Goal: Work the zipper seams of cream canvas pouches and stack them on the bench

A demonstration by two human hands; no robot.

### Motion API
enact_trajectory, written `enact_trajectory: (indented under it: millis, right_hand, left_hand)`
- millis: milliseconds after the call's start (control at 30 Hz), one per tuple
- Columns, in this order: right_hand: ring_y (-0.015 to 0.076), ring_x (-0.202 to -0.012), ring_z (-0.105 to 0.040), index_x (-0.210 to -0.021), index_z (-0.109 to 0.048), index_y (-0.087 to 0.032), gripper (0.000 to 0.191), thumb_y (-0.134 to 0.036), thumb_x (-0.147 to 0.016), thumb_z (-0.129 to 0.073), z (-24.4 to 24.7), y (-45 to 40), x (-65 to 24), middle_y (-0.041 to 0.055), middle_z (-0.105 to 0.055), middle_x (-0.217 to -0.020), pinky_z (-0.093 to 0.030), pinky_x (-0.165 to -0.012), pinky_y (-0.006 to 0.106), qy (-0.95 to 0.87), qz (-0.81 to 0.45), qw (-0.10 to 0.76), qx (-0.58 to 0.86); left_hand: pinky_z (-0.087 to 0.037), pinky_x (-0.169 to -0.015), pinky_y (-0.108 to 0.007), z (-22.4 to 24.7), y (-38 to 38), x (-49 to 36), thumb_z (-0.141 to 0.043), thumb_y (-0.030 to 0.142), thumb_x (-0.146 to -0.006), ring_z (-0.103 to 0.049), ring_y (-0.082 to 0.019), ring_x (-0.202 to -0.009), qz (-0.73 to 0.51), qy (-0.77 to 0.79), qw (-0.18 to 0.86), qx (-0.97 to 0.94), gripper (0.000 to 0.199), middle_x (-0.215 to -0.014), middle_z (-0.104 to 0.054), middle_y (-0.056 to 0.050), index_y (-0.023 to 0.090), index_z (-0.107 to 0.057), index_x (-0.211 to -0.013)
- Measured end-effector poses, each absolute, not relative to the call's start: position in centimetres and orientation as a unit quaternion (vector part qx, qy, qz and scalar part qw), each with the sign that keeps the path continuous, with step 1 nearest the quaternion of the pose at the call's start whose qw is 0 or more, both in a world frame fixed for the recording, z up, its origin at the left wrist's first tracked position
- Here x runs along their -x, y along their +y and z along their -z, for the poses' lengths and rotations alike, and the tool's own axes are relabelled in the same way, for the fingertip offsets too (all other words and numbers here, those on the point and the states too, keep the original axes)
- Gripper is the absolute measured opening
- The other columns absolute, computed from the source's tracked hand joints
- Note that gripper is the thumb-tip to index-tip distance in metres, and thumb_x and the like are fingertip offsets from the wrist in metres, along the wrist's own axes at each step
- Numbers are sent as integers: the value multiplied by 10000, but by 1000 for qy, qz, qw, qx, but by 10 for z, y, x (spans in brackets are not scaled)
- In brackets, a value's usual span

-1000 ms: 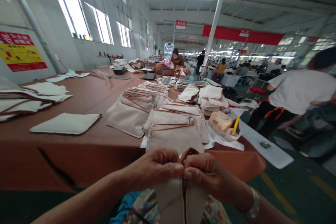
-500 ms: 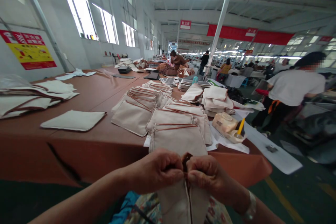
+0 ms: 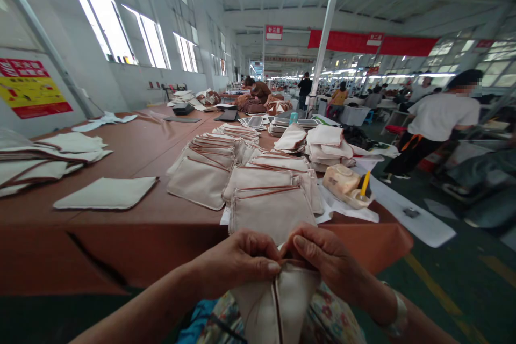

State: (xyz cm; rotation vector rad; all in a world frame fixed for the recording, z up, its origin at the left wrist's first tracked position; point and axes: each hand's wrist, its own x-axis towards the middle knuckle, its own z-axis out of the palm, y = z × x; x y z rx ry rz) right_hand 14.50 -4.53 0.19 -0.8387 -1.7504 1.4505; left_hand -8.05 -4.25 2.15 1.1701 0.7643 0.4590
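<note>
A cream fabric piece with a dark brown seam hangs over my lap. My left hand pinches its top edge, thumb against curled fingers. Close by on the right, my right hand is closed on the same top edge, where brown trim shows. The fingertips of both hands nearly meet at the seam. Just beyond them, a cream panel with brown edging lies at the table's front edge, against rows of similar panels.
The brown-covered table carries a single cream panel, a stack at far left, and a wrapped block beside a yellow-handled tool. A person in a white shirt stands at right.
My right hand has turned and its fingers now reach over the fabric's top edge. More of the piece's upper right part shows. The view has shifted slightly, and the white-shirted person's pose differs.
</note>
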Motion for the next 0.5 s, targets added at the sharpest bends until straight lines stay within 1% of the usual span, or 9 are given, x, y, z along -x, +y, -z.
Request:
enact_trajectory:
  millis: [67, 133, 167, 233, 267, 400, 500]
  right_hand:
    - [138, -681, -526, -986, -596, -167, 246, -379, -1019, -477, -3, -49, -148, 39, -617, -829, -445, -616, 245, -684, -523, 396, 319]
    - [165, -761, -573, -1011, -609, -189, 133, -263, -1005, -498, -4, -54, -150, 57, -631, -887, -487, -684, 279, -735, -421, 445, 290]
    - [180, -810, -586, -1018, -619, -198, 114, -204, -988, -509, -5, -56, -150, 65, -633, -908, -500, -722, 297, -765, -356, 464, 271]
    - [196, -867, -594, -1049, -633, -203, 178, -107, -948, -523, -7, -60, -150, 75, -635, -922, -513, -762, 311, -809, -244, 478, 242]
    - [197, -868, -597, -1071, -634, -200, 214, -78, -933, -525, -7, -62, -150, 79, -637, -922, -518, -763, 309, -822, -210, 472, 237]
    - [190, -796, -595, -1086, -632, -175, 223, -62, -925, -528, -4, -67, -146, 79, -631, -882, -514, -698, 290, -848, -140, 443, 255]
    - [189, -776, -589, -1077, -611, -174, 204, -64, -931, -520, 2, -67, -143, 74, -633, -871, -498, -675, 289, -851, -114, 443, 259]
  left_hand:
    - [-294, -528, -189, -19, -43, 82, -859, 464, -662, -423, -84, -585, -228, 360, 744, -515, 432, -704, -579, -6, 94, -711, -829]
    - [-310, -530, -190, -18, -44, 82, -870, 443, -650, -442, -86, -577, -242, 367, 745, -501, 407, -686, -593, -7, 98, -727, -810]
    - [-319, -531, -191, -18, -44, 82, -875, 434, -645, -454, -88, -575, -249, 369, 746, -494, 396, -682, -601, -9, 101, -732, -807]
    - [-344, -542, -192, -17, -45, 80, -884, 417, -637, -489, -96, -587, -264, 374, 747, -481, 383, -704, -630, -22, 107, -743, -814]
    - [-356, -546, -194, -18, -46, 79, -887, 413, -634, -506, -103, -595, -269, 377, 748, -476, 382, -717, -644, -31, 109, -747, -818]
    - [-378, -546, -198, -22, -50, 75, -885, 423, -634, -531, -117, -612, -278, 380, 739, -482, 392, -738, -667, -52, 102, -757, -820]
    - [-370, -540, -192, -26, -53, 74, -885, 428, -632, -520, -114, -612, -277, 383, 729, -495, 393, -728, -661, -48, 103, -754, -811]
